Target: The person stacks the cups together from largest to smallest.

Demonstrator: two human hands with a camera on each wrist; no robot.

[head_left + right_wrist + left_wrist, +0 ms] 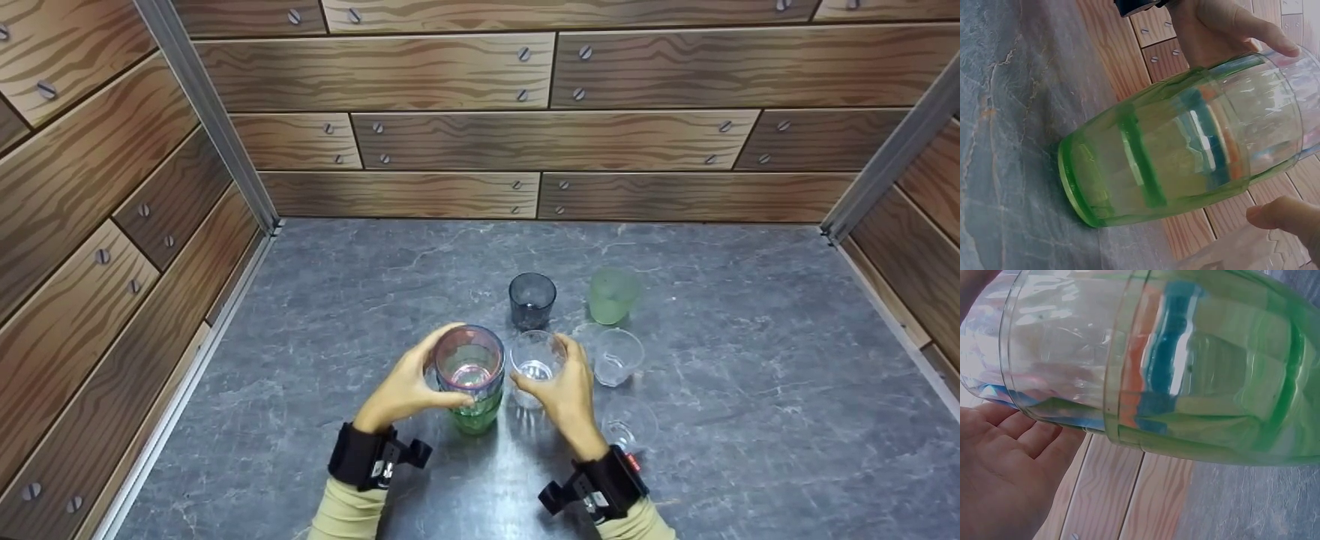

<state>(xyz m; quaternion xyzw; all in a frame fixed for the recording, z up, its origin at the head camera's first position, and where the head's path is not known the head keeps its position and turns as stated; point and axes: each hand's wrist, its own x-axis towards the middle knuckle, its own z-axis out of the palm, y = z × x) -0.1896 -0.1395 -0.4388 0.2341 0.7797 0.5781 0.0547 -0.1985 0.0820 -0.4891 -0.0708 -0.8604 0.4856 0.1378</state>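
While the left hand grips the stacked cups, right hand holding a clear cup, head view only

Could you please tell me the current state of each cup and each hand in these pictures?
Stack of nested plastic cups with green bottom cup: upright, held.
Left hand: grips the stack.
Clear plastic cup: upright, held.
Right hand: grips that cup.
Dark grey cup: upright, free.
Frosted green cup: tilted, free.
Two other clear cups: standing free.
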